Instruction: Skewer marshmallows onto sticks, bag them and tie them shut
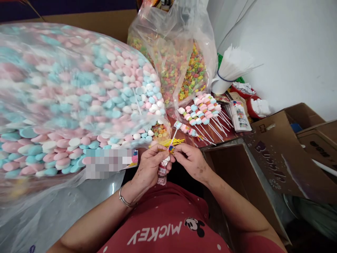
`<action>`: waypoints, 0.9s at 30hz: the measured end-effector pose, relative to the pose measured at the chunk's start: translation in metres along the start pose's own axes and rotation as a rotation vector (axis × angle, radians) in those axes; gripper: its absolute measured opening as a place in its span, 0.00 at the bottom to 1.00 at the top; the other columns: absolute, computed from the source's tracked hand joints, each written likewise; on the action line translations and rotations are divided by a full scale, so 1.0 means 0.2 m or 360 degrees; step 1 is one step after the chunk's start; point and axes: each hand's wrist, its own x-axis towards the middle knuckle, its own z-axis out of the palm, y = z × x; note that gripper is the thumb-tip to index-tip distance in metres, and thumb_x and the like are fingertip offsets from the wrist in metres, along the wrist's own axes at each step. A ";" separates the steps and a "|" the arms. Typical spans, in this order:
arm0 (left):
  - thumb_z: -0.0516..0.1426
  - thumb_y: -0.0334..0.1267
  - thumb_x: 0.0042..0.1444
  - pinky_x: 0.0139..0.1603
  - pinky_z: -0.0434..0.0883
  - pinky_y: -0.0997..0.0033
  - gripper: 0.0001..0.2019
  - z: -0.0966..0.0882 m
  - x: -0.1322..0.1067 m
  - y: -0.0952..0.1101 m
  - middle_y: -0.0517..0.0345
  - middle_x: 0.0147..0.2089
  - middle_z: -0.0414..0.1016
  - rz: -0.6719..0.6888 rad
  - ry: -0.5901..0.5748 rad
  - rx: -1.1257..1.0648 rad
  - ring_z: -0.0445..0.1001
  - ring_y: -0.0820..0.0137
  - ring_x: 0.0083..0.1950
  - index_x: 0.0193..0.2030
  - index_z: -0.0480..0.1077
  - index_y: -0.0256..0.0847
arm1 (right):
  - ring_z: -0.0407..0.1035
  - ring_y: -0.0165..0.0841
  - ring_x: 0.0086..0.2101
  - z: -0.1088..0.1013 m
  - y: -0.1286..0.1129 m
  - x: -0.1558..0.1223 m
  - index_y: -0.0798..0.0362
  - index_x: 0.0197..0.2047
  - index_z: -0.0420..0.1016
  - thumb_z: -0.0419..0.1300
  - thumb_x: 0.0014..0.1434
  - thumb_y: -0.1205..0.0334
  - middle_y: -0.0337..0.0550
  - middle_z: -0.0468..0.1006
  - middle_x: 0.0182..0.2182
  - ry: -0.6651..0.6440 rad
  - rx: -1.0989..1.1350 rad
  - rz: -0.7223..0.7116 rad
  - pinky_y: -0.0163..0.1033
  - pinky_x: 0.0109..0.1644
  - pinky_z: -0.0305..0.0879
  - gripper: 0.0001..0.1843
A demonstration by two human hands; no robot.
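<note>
My left hand (150, 165) is closed round a wrapped candy skewer (163, 171), whose clear bag of pink sweets hangs down below the fist. My right hand (190, 159) pinches the top of that wrapper, where a white stick (173, 135) pokes up and a yellow twist tie shows between the fingertips. A bundle of yellow twist ties (172, 142) lies just beyond both hands. Further back rests a pile of finished skewers (202, 110) of pink, blue and white sweets on white sticks.
A huge clear bag of pink, blue and white marshmallow sweets (65, 105) fills the left. Behind stands a bag of coloured ring sweets (181, 73). A cup of white sticks (229, 70), printed wrappers (239, 116) and open cardboard boxes (279, 154) sit on the right.
</note>
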 end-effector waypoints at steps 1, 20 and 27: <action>0.67 0.40 0.44 0.14 0.64 0.81 0.15 0.00 0.01 0.00 0.62 0.22 0.76 0.0001 0.0023 0.0021 0.68 0.77 0.16 0.30 0.65 0.39 | 0.65 0.28 0.30 0.00 0.00 -0.01 0.54 0.30 0.69 0.52 0.64 0.69 0.37 0.73 0.27 0.0067 -0.0220 -0.0128 0.34 0.36 0.62 0.11; 0.60 0.30 0.40 0.19 0.62 0.77 0.01 -0.05 0.00 0.11 0.61 0.20 0.72 -0.0564 -0.0682 0.1193 0.67 0.74 0.19 0.24 0.72 0.37 | 0.61 0.34 0.31 -0.14 -0.10 -0.02 0.56 0.33 0.71 0.49 0.67 0.70 0.43 0.69 0.28 -0.0610 -0.1245 -0.1291 0.41 0.34 0.55 0.12; 0.58 0.39 0.54 0.36 0.71 0.69 0.07 0.10 -0.05 0.11 0.57 0.27 0.73 0.0414 -0.0079 0.0826 0.72 0.66 0.34 0.33 0.75 0.39 | 0.58 0.35 0.29 -0.06 -0.13 0.02 0.55 0.32 0.68 0.48 0.65 0.73 0.43 0.66 0.25 0.0361 -0.1596 -0.0747 0.40 0.29 0.51 0.12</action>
